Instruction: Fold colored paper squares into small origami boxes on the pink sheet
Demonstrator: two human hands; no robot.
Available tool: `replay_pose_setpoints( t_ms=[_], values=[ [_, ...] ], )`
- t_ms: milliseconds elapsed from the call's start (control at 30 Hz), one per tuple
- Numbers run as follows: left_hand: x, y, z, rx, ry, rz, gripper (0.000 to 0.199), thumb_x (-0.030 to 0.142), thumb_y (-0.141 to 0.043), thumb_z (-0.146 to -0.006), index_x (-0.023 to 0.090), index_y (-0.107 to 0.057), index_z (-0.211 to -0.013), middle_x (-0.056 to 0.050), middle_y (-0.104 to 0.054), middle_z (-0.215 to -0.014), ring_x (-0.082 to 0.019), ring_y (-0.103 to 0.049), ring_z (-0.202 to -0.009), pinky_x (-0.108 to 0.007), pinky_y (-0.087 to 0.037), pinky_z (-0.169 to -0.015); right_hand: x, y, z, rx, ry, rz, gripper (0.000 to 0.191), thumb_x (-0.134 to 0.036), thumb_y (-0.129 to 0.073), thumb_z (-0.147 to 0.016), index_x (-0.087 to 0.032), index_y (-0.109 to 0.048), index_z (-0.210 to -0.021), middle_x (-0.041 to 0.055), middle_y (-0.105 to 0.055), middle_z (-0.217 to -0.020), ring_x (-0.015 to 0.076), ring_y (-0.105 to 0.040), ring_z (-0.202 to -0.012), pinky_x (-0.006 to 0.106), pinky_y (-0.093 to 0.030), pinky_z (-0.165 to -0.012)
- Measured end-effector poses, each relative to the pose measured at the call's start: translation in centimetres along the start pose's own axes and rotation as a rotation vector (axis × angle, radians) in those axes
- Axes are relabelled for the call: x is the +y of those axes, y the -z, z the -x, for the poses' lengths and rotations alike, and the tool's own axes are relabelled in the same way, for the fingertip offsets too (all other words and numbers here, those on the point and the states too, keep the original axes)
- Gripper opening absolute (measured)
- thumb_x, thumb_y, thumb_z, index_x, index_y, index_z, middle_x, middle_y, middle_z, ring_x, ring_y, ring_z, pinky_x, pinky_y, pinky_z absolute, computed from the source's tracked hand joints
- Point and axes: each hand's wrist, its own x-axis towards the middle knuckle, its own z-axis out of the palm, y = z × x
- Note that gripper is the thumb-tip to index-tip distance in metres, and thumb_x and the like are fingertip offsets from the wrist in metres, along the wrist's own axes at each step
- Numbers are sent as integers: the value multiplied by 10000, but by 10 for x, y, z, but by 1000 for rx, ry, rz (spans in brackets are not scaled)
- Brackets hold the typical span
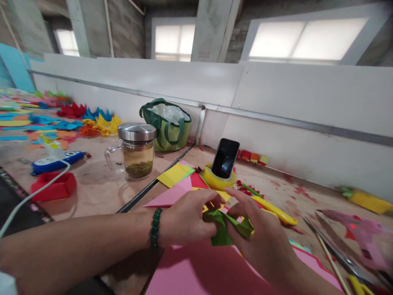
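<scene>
Between my two hands is a green folded paper piece (221,229), creased into points. My left hand (187,217), with a dark green bead bracelet (156,227) at the wrist, grips its left side, thumb and fingers closed on the paper. On the other side my right hand (260,229) pinches the paper near its right fold; part of the piece is hidden behind these fingers. Under both hands lies a large pink sheet (196,270). Just beyond them are yellow paper (175,175), pink paper (172,192) and red paper.
A phone (225,157) leans in a yellow tape roll (215,180). A lidded glass mug (138,157) and a green bag (172,131) stand behind. To the right lie a yellow cutter (276,211), scissors (340,254) and a pink glue gun (359,229) with a red light.
</scene>
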Motion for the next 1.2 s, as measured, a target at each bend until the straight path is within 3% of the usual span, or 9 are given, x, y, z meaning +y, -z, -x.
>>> replay_pose_setpoints(
  t_ms=[167,367,667,833,1000,1100,1200],
  values=[
    [1,1,2,49,-51,20,202,67,-606,-662,130,-642,-851,-47,-675,-820,-168,-615,-758,-268,-483,-704,3,-1,2,44,56,8,557,-129,-515,-795,-241,-387,-1326,-26,-697,-758,132,-684,-628,215,-519,-576],
    [0,2,5,63,-145,-214,171,89,-608,-651,144,-628,-812,-54,-675,-842,-191,-610,-778,-287,-460,-711,-3,-4,0,85,177,145,554,-141,-491,-801,-188,-361,-1338,25,-711,-781,174,-681,-615,258,-515,-551],
    [-6,-1,3,13,8,-313,152,126,-577,-692,171,-654,-814,-32,-691,-822,-166,-605,-716,-246,-416,-628,-6,-11,-2,70,63,286,591,-124,-477,-751,-187,-384,-1331,26,-721,-746,214,-684,-571,275,-464,-470],
    [-9,1,-1,-9,82,-360,146,150,-571,-696,171,-690,-778,-27,-690,-753,-159,-583,-673,-243,-388,-610,-4,-11,-2,24,28,290,531,-146,-502,-786,-171,-446,-1313,11,-683,-607,210,-633,-457,270,-398,-433],
    [-17,2,-7,-133,268,-73,133,115,-523,-626,142,-651,-649,20,-573,-579,-114,-487,-560,-205,-331,-501,-6,0,-10,-178,-257,74,584,-153,-544,-741,-196,-484,-1320,-44,-579,-526,167,-544,-431,249,-358,-442],
    [-19,3,-8,-230,299,58,104,126,-492,-611,144,-588,-574,55,-456,-503,-83,-397,-488,-198,-274,-453,-5,1,-14,-287,-393,-138,614,-121,-552,-698,-216,-501,-1302,-76,-476,-508,133,-472,-442,228,-329,-443],
    [-17,6,-9,-257,316,159,110,159,-511,-619,145,-532,-512,67,-393,-468,-69,-335,-456,-201,-230,-430,4,2,-19,-317,-451,-379,546,-153,-571,-709,-205,-521,-1250,-97,-379,-499,109,-407,-441,217,-290,-434]
  ],
)
